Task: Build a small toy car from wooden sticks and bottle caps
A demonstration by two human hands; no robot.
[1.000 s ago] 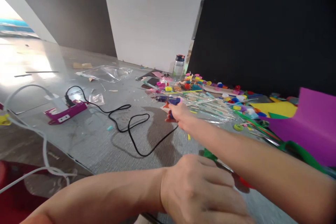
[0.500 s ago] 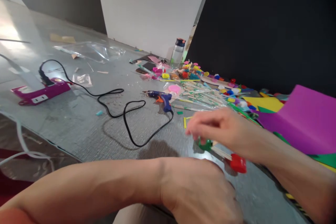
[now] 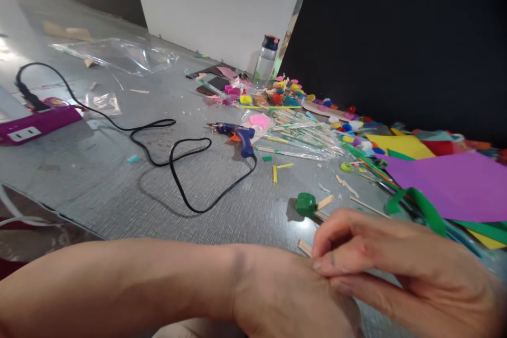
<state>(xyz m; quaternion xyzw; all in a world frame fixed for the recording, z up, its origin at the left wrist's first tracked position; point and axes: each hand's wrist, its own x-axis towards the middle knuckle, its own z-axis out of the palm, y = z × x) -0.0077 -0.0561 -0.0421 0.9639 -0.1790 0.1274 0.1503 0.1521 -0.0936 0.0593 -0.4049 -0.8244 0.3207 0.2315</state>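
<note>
At the bottom, my left hand shows only its back and wrist; its fingers are hidden. My right hand is closed in a pinch beside it, fingertips overlapping the edge of the left hand. What sits in that pinch, if anything, is hidden. Ends of thin wooden sticks poke out just left of the right fingertips, and I cannot tell which hand touches them. Beyond the right hand, a green bottle cap lies on the grey table with wooden pieces against it.
A blue glue gun lies ahead, its black cord looping left to a purple power strip. Wrapped sticks, coloured caps, a water bottle and purple sheet spread behind and right. Yellow strips lie mid-table.
My right hand has come from above the green cap down and right to my left hand, its fingers now pinched. The red cap seen before is out of sight. The view has shifted slightly.
</note>
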